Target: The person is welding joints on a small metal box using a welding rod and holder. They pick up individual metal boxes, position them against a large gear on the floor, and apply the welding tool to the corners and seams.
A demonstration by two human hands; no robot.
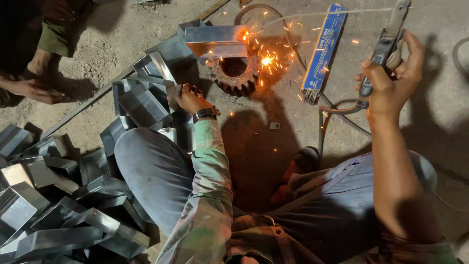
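Welding scene on a dusty concrete floor [439,122], seen from above the person's squatting knees.

Item 1: right hand [391,80], raised at the upper right, fingers clamped around the dark grip of an electrode holder [386,46]. A thin welding rod [312,14] runs from the holder's head leftward to the workpiece.

Item 2: folded sheet-metal piece [217,41], bright and box-like, resting on top of a rusty toothed gear [234,76]. The rod's tip meets the piece's right end, where sparks [266,61] scatter over the gear and floor.

Item 3: left hand [188,98], wristwatch on the wrist, sleeve green and pale. Fingers curled and lowered onto the edge of a metal piece at the top of the stack, below and left of the gear; whether they are closed on it or only resting cannot be told.

Item 4: pile of similar folded metal pieces [63,205], grey and shiny, filling the lower left and running up to the left hand.

Item 5: blue packet of welding rods [322,49], lying open on the floor just right of the gear, rod ends showing at its lower end.

Item 6: cable [337,110], looping from the holder down across the floor.

Item 7: another person's hand [34,90], at the far left edge, resting near the floor, well apart from the work.
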